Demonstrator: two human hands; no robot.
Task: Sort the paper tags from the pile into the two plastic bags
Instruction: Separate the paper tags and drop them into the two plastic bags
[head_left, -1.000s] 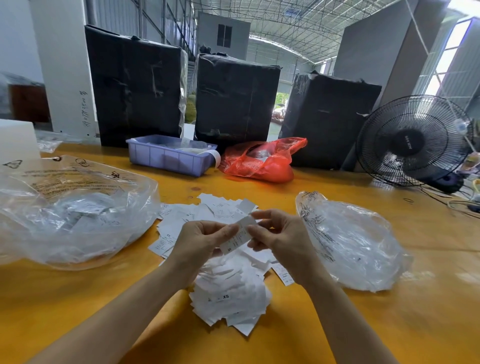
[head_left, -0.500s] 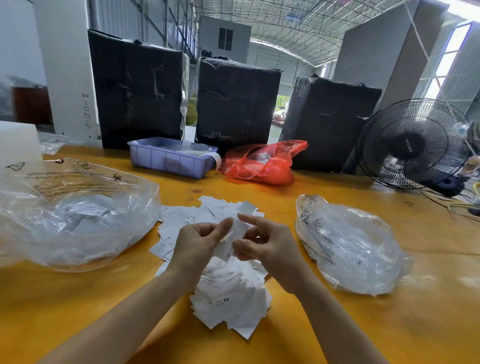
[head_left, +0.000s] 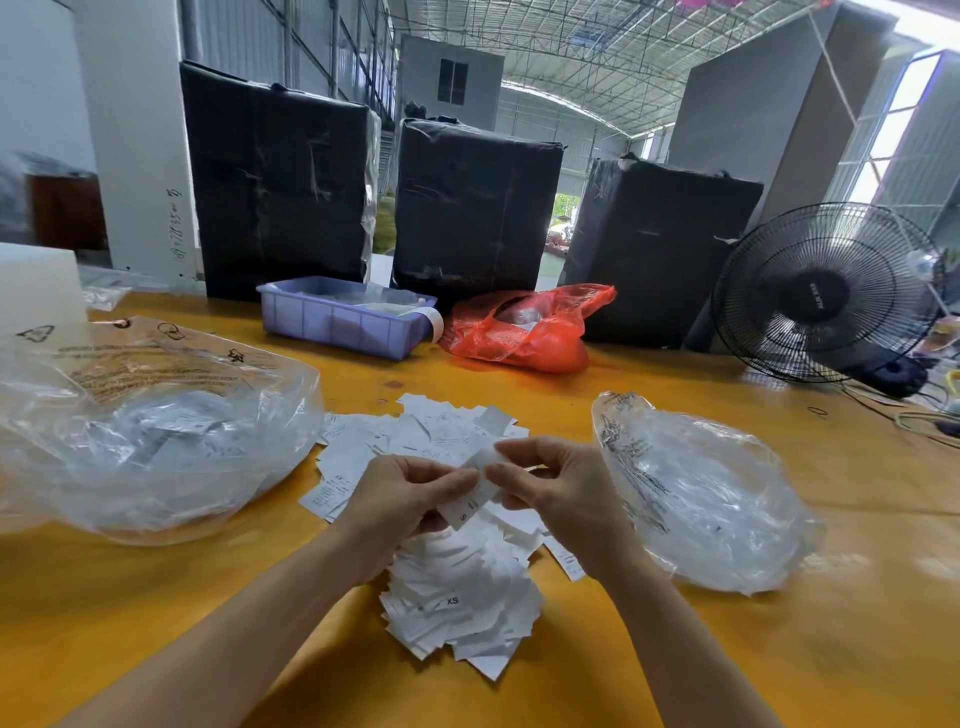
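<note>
A pile of white paper tags lies in the middle of the yellow table. Above the pile, my left hand and my right hand both pinch one white tag printed with an S. A large clear plastic bag with several tags inside sits at the left. To the right of the pile lies a smaller clear plastic bag. The near part of the pile shows a tag marked XS.
At the back stand a lilac plastic bin, a red plastic bag, three black wrapped bales and a black fan with cables at the far right. A white block sits at the left edge.
Both hands stayed over the pile and kept working the same tag between their fingertips; the tag now hangs lower between them with its S mark facing me.
</note>
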